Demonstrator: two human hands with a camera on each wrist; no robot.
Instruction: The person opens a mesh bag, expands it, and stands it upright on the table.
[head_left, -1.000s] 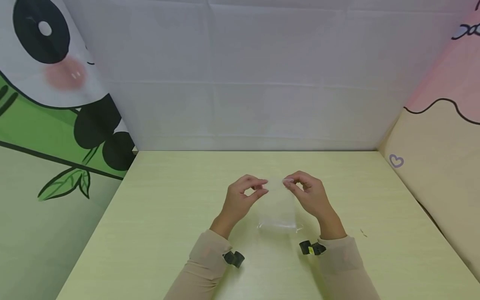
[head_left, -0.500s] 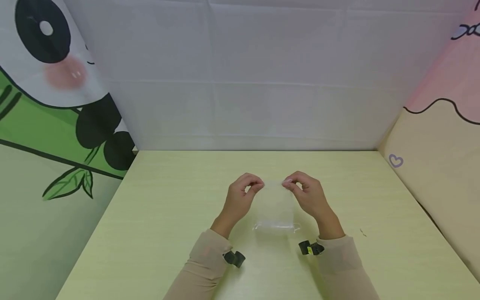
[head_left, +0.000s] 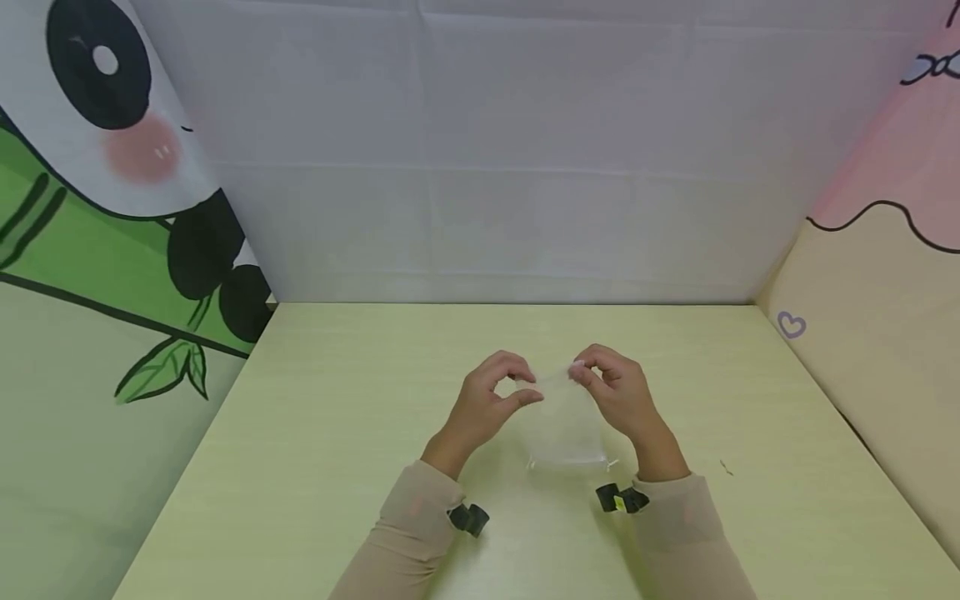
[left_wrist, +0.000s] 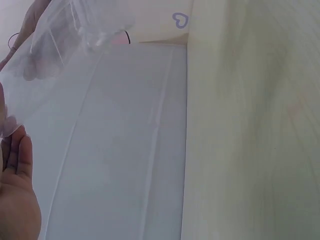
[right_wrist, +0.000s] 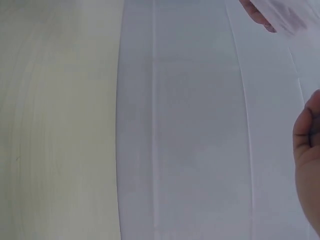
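A small clear plastic bag (head_left: 566,429) hangs over the middle of the table in the head view, tilted, its lower edge towards me. My right hand (head_left: 621,394) pinches its top right corner between thumb and fingers. Beside the top left corner is my left hand (head_left: 483,402), thumb and fingers parted with a gap between them; the fingertips lie close to the film. The left wrist view shows the bag (left_wrist: 55,60) reaching down to the left hand (left_wrist: 17,195). Only part of the right hand (right_wrist: 307,150) shows in the right wrist view.
A pale wood-look table (head_left: 337,400) lies under both hands. Behind it stands a white sheet (head_left: 480,167), with printed cartoon panels on the left and right. A small dark mark (head_left: 726,467) is on the table right of the right wrist.
The left thumb and fingers closed on the bag's left corner half a second ago and have since parted. The bag's lower edge has swung right. The right hand keeps its pinch.
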